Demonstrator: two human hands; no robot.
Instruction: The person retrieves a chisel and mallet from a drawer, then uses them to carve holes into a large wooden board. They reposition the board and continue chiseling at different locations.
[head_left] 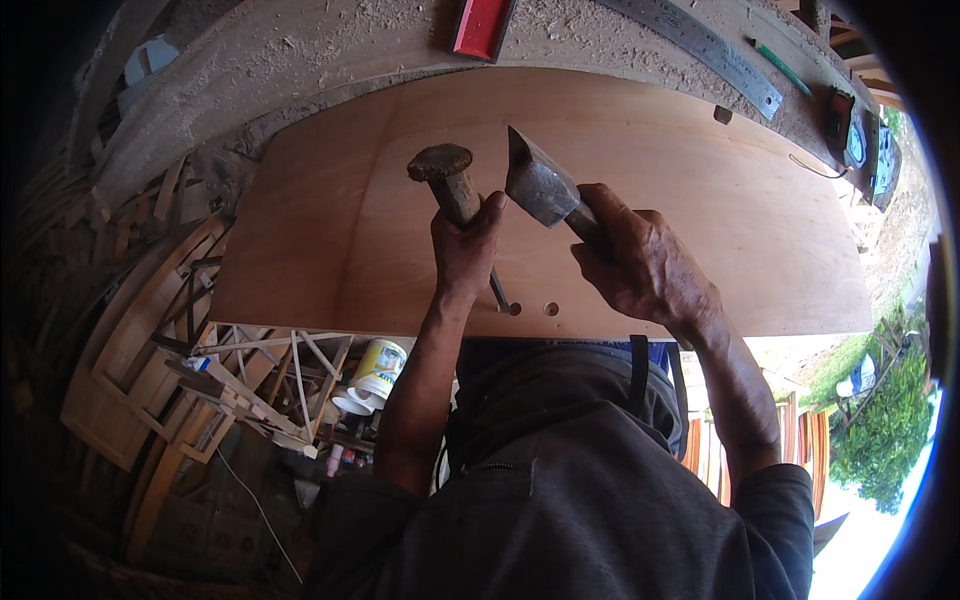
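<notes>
My left hand [468,248] is wrapped round a chisel [458,198] with a battered, mushroomed handle top. The chisel's narrow blade points down to a wooden panel [620,150], its tip beside one of two round holes [551,309] near the panel's close edge. In my right hand [650,262] is a hammer [545,190] with a wedge-shaped metal head. The head hangs to the right of the chisel's top, apart from it. My right fingers grip the handle just behind the head.
Beyond the panel, a sawdust-covered bench [340,45] carries a red tray-like piece [484,28], a steel ruler [700,50], a green pencil [782,66] and a tape measure [848,130]. Wooden frames [150,340] and a white-and-yellow bucket [379,368] stand at the lower left.
</notes>
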